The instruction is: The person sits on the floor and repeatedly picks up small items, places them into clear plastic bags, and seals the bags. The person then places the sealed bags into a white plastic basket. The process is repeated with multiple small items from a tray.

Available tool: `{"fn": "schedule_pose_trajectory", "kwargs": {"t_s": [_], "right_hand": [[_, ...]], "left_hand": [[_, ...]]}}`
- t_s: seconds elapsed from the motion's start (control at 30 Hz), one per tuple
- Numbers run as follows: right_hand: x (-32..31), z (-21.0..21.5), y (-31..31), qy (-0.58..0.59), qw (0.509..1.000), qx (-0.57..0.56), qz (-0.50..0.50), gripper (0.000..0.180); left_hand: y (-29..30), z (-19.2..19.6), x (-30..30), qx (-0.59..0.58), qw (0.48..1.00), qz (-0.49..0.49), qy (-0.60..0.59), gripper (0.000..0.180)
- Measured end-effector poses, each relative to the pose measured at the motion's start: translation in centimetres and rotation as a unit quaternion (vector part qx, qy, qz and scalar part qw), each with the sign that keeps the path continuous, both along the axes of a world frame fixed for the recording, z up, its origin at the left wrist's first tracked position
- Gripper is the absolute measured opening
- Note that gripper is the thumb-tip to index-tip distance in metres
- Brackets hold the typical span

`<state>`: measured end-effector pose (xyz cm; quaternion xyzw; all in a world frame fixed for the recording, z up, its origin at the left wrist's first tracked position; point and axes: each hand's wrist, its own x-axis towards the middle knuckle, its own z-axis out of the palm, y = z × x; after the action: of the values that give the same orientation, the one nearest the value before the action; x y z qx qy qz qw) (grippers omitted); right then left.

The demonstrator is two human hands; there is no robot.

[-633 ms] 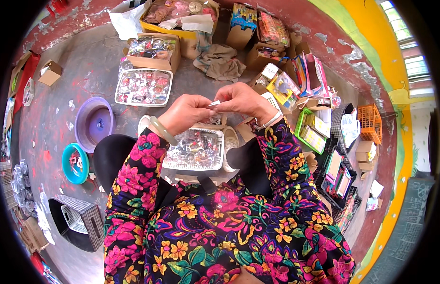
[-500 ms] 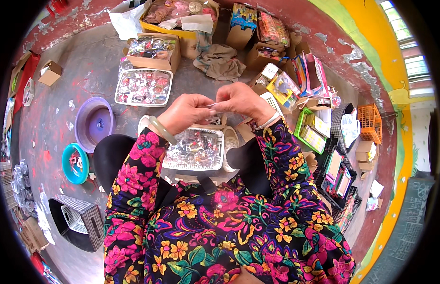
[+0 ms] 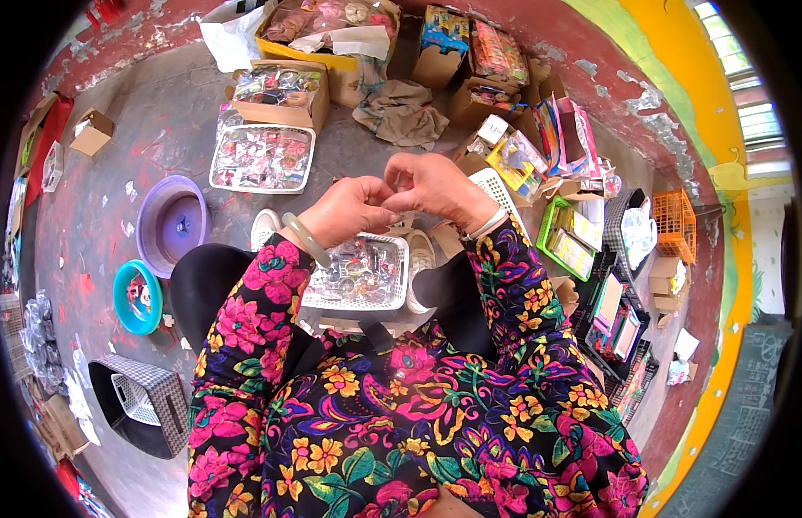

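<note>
My left hand (image 3: 345,210) and my right hand (image 3: 438,188) meet in front of me, fingertips pinched together. What they hold, if anything, is too small or hidden by the fingers to make out. A pale bangle (image 3: 307,241) circles my left wrist, and a light band (image 3: 490,223) is on the right one. Just below the hands a white plastic basket (image 3: 407,274) stands between my feet, filled with small items in clear packets (image 3: 358,269). My hands hover over its far side.
Beyond my hands is a second white basket (image 3: 218,184) of packets, near an open carton (image 3: 308,114). On the left stand a purple basin (image 3: 145,226) and a teal basin (image 3: 120,308). A green tray (image 3: 549,246), black crates (image 3: 621,354) and an orange crate (image 3: 675,226) line the right.
Both hands have shifted slightly and come closer together, fingers now overlapping. The small light piece seen between the fingertips earlier is no longer visible.
</note>
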<state>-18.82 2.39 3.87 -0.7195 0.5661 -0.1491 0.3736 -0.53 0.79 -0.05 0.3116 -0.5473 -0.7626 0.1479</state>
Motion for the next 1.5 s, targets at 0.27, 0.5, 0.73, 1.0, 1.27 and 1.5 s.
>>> {"fn": "schedule_pose_trajectory", "kwargs": {"t_s": [0.27, 0.5, 0.73, 1.0, 1.27, 1.5], "right_hand": [[-1.6, -0.4, -0.4, -0.145, 0.986, 0.070, -0.042, 0.020], [-0.5, -1.3, -0.4, -0.148, 0.987, -0.048, -0.037, 0.020], [1.3, 0.8, 0.1, -0.021, 0.970, -0.241, -0.011, 0.021], [2.4, 1.0, 0.2, -0.025, 0.940, -0.339, 0.008, 0.022], [3.3, -0.3, -0.6, 0.003, 0.882, -0.468, 0.058, 0.024], [4.4, -1.1, -1.9, -0.154, 0.884, -0.438, -0.052, 0.014]], "left_hand": [[-0.4, -0.3, 0.3, 0.007, 0.998, 0.052, -0.019, 0.027], [0.0, 1.6, -0.3, 0.042, 0.994, 0.100, -0.001, 0.032], [-0.6, 0.2, -0.2, -0.023, 0.983, 0.173, 0.056, 0.023], [-1.1, -1.7, -0.3, -0.026, 0.970, 0.227, 0.082, 0.016], [-1.5, -1.9, -0.1, -0.105, 0.938, 0.322, 0.068, 0.016], [-1.6, -0.4, 2.2, -0.060, 0.928, 0.357, 0.093, 0.017]]}}
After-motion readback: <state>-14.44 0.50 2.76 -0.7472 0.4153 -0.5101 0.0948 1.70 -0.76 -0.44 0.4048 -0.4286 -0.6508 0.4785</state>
